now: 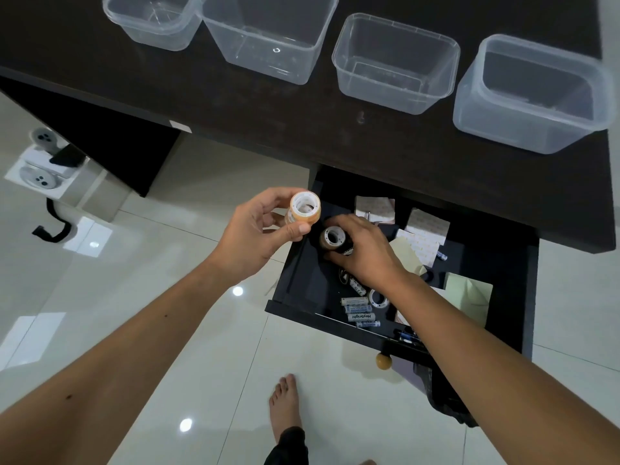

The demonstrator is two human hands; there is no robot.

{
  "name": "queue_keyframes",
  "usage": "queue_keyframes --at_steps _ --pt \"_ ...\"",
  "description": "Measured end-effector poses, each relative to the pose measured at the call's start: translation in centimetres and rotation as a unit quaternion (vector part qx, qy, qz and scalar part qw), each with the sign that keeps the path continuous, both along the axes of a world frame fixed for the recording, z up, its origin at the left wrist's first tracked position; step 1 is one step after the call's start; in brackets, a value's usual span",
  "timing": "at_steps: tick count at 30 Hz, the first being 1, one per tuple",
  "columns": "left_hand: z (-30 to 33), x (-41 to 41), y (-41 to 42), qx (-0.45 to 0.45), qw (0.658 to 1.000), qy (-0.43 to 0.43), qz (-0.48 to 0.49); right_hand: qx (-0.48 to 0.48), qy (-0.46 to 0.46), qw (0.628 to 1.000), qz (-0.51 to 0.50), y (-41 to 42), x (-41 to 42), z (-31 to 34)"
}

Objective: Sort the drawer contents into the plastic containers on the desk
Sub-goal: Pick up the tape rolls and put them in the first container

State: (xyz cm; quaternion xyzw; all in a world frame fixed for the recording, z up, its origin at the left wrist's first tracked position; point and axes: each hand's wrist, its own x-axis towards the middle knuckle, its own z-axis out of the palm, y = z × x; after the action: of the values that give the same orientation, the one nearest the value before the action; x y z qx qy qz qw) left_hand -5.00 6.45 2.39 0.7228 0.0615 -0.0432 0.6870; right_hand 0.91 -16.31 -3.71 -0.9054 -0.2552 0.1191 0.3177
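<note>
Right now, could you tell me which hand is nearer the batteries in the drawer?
Right. The right hand is inside the drawer, just above the batteries; the left hand is outside its left edge.

Four clear plastic containers stand in a row on the dark desk (pixel 335 129), all seemingly bare: a small tub (pixel 151 21) far left, a big tub (pixel 268 38) touching it, a mid tub (pixel 396 62), and a frosted tub (pixel 533 92) far right. The black drawer (pixel 302 263) is pulled open below. Inside lie batteries (pixel 360 312) near the front, a white tape ring (pixel 378 298), sticky notes (pixel 468 297) and paper packets (pixel 426 226). One amber tape roll (pixel 305 209) is held over the drawer's left edge, a dark roll (pixel 332 238) is gripped inside
</note>
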Motion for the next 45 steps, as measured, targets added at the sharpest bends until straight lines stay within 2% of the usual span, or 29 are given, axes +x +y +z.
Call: queue_keyframes --at_steps 11,25,45 --pt "0.1 0.3 -0.3 -0.001 1.0 -0.01 0.001 0.071 0.05 0.995 -0.043 -3.1 2.0 3.1" --pt "0.5 0.5 -3.1 -0.021 0.999 -0.019 -0.029 -0.057 0.097 0.99 0.088 -10.8 -2.9 4.2" --pt "0.0 -1.2 -5.4 -0.037 0.998 -0.02 -0.049 -0.112 0.06 0.987 0.096 -10.5 -4.5 1.9"
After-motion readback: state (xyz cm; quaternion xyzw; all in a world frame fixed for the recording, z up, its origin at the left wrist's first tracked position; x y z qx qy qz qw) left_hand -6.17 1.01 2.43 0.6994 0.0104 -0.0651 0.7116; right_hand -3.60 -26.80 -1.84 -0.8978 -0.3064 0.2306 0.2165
